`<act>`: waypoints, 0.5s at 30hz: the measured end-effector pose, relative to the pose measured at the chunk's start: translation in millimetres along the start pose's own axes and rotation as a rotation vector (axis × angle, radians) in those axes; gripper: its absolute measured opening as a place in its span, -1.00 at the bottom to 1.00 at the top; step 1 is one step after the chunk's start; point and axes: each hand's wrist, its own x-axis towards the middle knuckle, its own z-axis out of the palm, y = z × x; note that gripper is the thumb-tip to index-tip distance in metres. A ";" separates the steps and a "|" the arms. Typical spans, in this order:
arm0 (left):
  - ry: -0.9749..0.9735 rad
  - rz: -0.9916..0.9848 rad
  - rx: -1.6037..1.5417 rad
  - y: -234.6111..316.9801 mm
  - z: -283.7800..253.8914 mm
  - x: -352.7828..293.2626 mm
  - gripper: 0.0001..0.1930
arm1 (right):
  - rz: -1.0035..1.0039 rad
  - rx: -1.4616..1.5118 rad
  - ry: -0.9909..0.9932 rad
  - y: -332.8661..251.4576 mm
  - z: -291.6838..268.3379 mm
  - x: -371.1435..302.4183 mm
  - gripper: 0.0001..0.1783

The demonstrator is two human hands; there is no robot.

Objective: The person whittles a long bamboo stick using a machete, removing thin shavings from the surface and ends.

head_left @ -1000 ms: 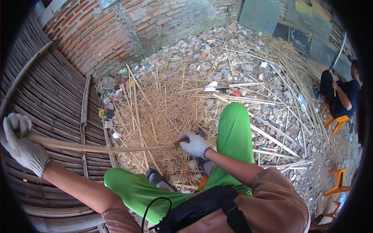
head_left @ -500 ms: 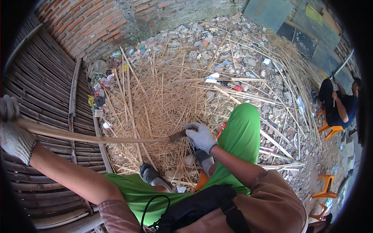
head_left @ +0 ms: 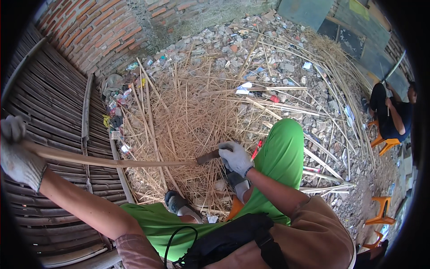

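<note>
My left hand (head_left: 20, 157), in a pale knitted glove, is closed around one end of a long bamboo strip (head_left: 107, 162) at the far left. The strip runs rightward across my front, roughly level. Its other end meets the dark, broad blade of a knife (head_left: 207, 157). Wrapped round the knife's handle is my right hand (head_left: 236, 158), gloved too, beside my raised green-clad knee. The handle itself is mostly hidden by the fingers. Below the blade lies a heap of thin bamboo shavings (head_left: 188, 116).
A slatted bamboo panel (head_left: 49, 134) stands along the left, a brick wall (head_left: 103, 36) behind. Stony rubble (head_left: 286, 67) with litter and long bamboo strips (head_left: 322, 157) covers the ground. At the right a person (head_left: 396, 112) sits on an orange stool (head_left: 385, 145); another orange stool (head_left: 380, 210) is nearer.
My left hand has shifted slightly right along with the strip's end. The right hand and knife have moved a little to the right. The whole view has turned slightly.
</note>
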 end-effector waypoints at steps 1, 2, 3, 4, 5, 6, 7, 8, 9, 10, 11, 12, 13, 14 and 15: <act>-0.177 -0.073 -0.250 -0.6 4.9 1.3 -0.72 | -0.047 -0.026 0.001 1.3 0.7 0.4 -0.61; -0.208 -0.088 -0.318 -1.8 12.6 -3.7 -0.76 | -0.065 -0.048 0.002 2.3 1.0 0.8 -0.61; -0.239 -0.106 -0.386 -0.5 22.7 -8.1 -0.72 | -0.043 -0.074 0.010 2.9 1.3 1.1 -0.61; -0.230 -0.119 -0.314 3.3 32.7 -12.5 -0.82 | -0.057 -0.071 -0.002 3.4 1.5 1.3 -0.61; -0.222 -0.133 -0.242 8.5 41.8 -14.8 -0.75 | -0.032 -0.073 -0.007 3.7 1.6 1.2 -0.62; -0.165 -0.059 -0.153 8.5 53.1 -29.9 -0.75 | 0.018 -0.076 -0.007 4.2 1.9 0.8 -0.62; -0.135 -0.102 -0.137 12.6 59.8 -30.0 -0.75 | -0.021 -0.092 -0.012 4.7 2.2 0.4 -0.62; -0.192 -0.107 -0.156 14.4 65.4 -32.1 -0.74 | -0.034 -0.106 -0.009 5.4 3.0 -0.2 -0.62; -0.216 -0.062 -0.162 14.5 69.8 -32.9 -0.75 | -0.018 -0.122 0.000 6.7 3.8 -0.9 -0.62; -0.184 -0.128 -0.112 12.8 72.0 -32.6 -0.72 | -0.091 -0.145 -0.003 8.4 4.9 -1.6 -0.62; -0.242 -0.048 -0.138 8.9 73.6 -33.2 -0.69 | -0.135 -0.167 -0.001 10.7 6.2 -2.5 -0.62; -0.231 -0.068 -0.126 3.5 73.6 -34.2 -0.64 | -0.171 -0.216 0.007 13.0 7.5 -2.8 -0.61; -0.249 0.011 -0.137 -3.9 73.2 -38.6 -0.56 | -0.187 -0.219 0.001 15.8 8.6 -3.5 -0.61; -0.216 -0.004 -0.134 -12.6 73.2 -44.8 -0.47 | -0.194 -0.248 0.003 18.3 9.6 -3.6 -0.61; -0.189 -0.039 -0.052 -22.0 71.0 -54.5 -0.48 | -0.197 -0.280 0.003 20.5 10.5 -3.5 -0.60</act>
